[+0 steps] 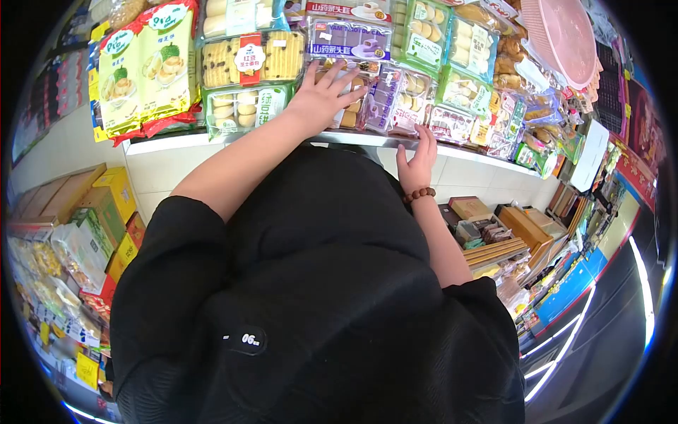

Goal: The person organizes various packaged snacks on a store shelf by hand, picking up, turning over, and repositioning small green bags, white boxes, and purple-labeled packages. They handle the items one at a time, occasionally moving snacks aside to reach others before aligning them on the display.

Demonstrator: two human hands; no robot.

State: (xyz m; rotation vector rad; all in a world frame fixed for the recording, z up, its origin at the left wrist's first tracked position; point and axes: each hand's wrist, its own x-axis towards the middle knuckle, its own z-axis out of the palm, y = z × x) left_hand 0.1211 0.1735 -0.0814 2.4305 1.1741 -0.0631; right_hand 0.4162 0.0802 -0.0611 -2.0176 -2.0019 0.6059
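My left hand (323,99) lies palm down with its fingers spread over packaged pastries, between a green-labelled pack (246,109) and a purple pack (383,99). Nothing is gripped in it. My right hand (418,159), below a beaded bracelet (420,194), rests at the shelf's front edge (452,150) by a clear pack with red print (412,99). Its thumb and fingers are apart and hold nothing. Above my left hand sits a purple-and-white pack (349,40), beside a pack of yellow biscuits with a red label (251,60).
Large green-and-yellow bags (145,74) stand at the upper left. A pink basket (561,39) is at the upper right. Boxes (116,194) are stacked at the left, and wooden trays (526,233) with goods are at the right.
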